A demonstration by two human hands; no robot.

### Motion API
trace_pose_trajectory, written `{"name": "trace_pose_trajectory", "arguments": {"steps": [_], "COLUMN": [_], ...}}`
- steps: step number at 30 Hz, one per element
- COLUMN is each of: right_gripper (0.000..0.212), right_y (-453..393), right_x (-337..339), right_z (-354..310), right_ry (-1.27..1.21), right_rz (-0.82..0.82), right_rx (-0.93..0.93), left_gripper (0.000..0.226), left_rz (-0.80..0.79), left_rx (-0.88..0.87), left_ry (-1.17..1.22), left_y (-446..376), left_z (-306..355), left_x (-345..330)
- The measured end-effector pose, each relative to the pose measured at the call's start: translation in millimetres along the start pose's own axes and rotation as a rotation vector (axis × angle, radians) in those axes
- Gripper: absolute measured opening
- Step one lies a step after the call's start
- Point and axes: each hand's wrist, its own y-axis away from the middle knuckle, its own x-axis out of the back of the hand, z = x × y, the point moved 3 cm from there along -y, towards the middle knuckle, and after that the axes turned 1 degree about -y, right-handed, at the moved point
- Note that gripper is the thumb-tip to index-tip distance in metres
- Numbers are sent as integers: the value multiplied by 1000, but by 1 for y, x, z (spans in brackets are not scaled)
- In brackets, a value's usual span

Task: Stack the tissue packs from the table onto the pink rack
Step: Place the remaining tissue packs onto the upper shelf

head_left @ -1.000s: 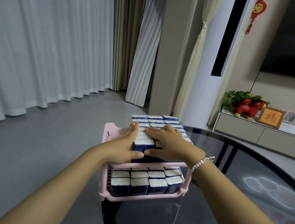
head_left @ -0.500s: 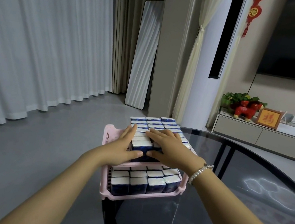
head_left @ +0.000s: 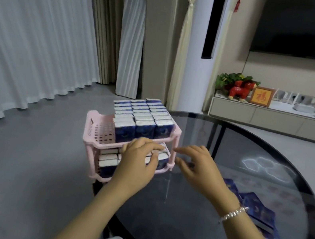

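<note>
A pink two-tier rack stands at the left edge of the round glass table. Several blue-and-white tissue packs fill most of its upper tier in rows, leaving the left part bare. More packs sit on the lower tier. My left hand hovers in front of the rack with loosely curled fingers and holds nothing. My right hand floats beside the rack's right post, fingers relaxed and empty. A few loose packs lie on the table behind my right wrist.
A TV cabinet with a red horse figure and a framed picture stands at the back right. White curtains hang on the left. A mirror leans on the wall. The grey floor lies beyond the table's left edge.
Both hands have lifted off the top-tier packs and drawn back toward me, now in front of the rack. The view has tilted and loose packs on the table have come into sight.
</note>
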Motion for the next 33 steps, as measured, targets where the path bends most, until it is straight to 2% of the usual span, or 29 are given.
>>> {"name": "trace_pose_trajectory", "arguments": {"steps": [5, 8, 11, 15, 18, 22, 28, 33], "right_gripper": [24, 22, 45, 66, 68, 60, 59, 75], "right_y": [71, 110, 146, 176, 177, 171, 147, 125], "right_x": [10, 20, 27, 23, 19, 2, -14, -34], "right_z": [44, 68, 89, 121, 138, 150, 154, 148], "right_ry": [90, 200, 293, 298, 254, 101, 43, -11], "right_rz": [26, 114, 162, 134, 109, 121, 112, 48], "right_rx": [-173, -288, -457, -702, -792, -792, -732, -624], "left_gripper": [23, 24, 31, 45, 51, 53, 48, 45], "left_rz": [-215, -334, -452, -624, -727, -783, -753, -668], "left_rx": [5, 33, 92, 116, 144, 213, 159, 211], "left_ry": [38, 50, 71, 106, 146, 196, 88, -23], "left_y": [26, 38, 44, 41, 30, 15, 4, 7], "left_z": [31, 48, 64, 78, 82, 72, 43, 19], "left_x": [-62, -99, -131, -176, -208, -232, -227, -200]}}
